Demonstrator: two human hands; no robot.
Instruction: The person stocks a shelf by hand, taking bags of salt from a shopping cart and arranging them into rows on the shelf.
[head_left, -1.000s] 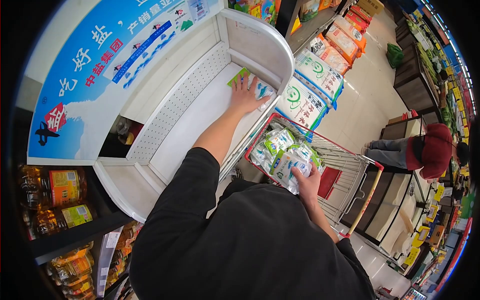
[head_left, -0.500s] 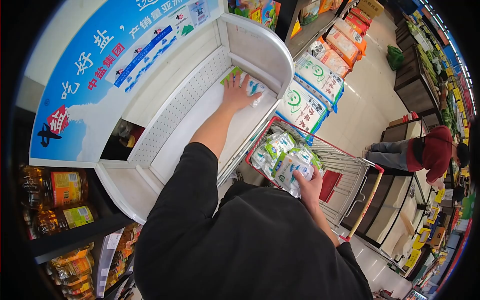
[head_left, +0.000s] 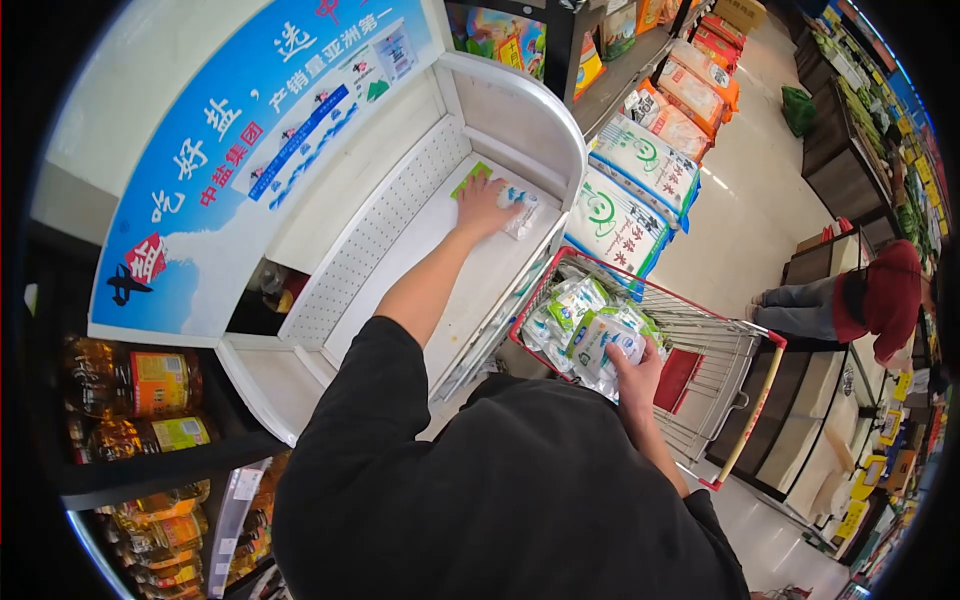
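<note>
On the far end of the white display shelf (head_left: 405, 270), my left hand (head_left: 483, 205) lies palm down on a green-and-white salt packet (head_left: 520, 212), fingers stretched out over it. Part of that packet is hidden under the hand. My right hand (head_left: 637, 380) grips another salt packet (head_left: 606, 340) by its near end, thumb on top. This one is above the shopping cart (head_left: 690, 308), over a heap of similar salt packets (head_left: 572, 300) in the cart's shelf-side end.
Large rice bags (head_left: 620, 215) are stacked beyond the cart. Oil bottles (head_left: 150, 385) fill shelves at lower left. A blue sign (head_left: 230, 170) backs the display. Another person in a red top (head_left: 885, 290) bends over a stand at right.
The view has shifted, so the scene sits farther right and slightly lower. My left hand's fingers are closer together on the packet. My right hand still holds its packet.
</note>
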